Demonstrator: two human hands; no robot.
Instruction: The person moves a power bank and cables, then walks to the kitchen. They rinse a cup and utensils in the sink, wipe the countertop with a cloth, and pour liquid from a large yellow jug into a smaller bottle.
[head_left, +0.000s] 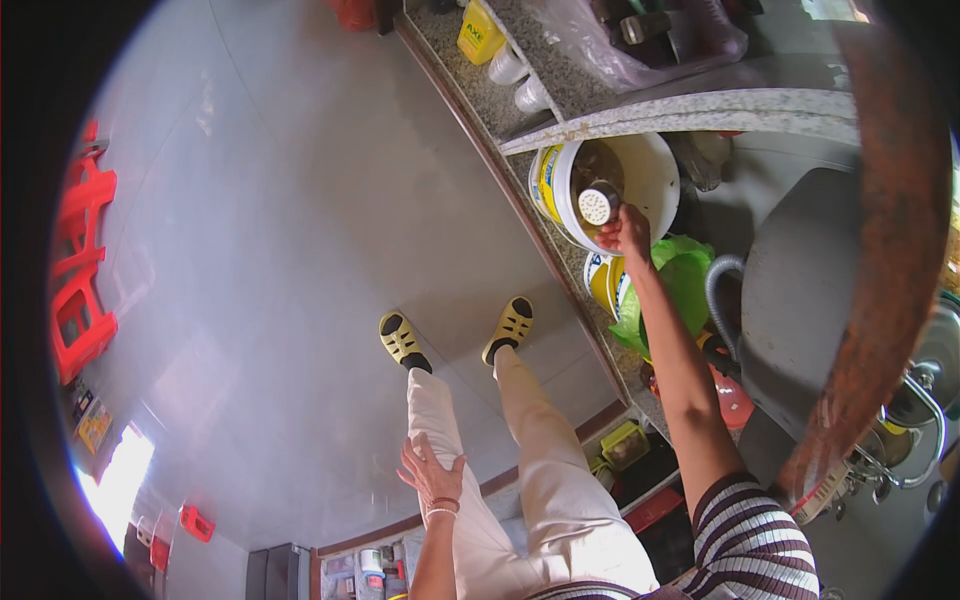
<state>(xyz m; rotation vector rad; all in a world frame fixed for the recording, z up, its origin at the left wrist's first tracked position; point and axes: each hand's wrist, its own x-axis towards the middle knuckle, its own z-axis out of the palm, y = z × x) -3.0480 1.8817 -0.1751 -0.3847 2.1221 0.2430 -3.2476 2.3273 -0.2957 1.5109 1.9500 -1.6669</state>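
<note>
My right hand (628, 234) reaches over the rim of a large white bucket (664, 176) in the low cabinet. It grips a small strainer-like piece (597, 205) with a round, white face full of holes. Its darker body is partly hidden behind that face. Brownish contents (598, 166) show inside the bucket. My left hand (433, 471) lies on my left trouser leg near the knee, fingers spread, holding nothing. Below the bucket stands a second, yellow-labelled bucket (605, 282) lined with a green plastic bag (679, 266), partly covered by my right forearm.
A speckled stone panel (690, 112) borders the bucket's bay. A yellow bottle (480, 34) and white cups (508, 66) stand beyond it. A grey corrugated hose (716, 289) hangs by the grey sink's underside (799, 262). Red plastic stools (82, 300) are at far left.
</note>
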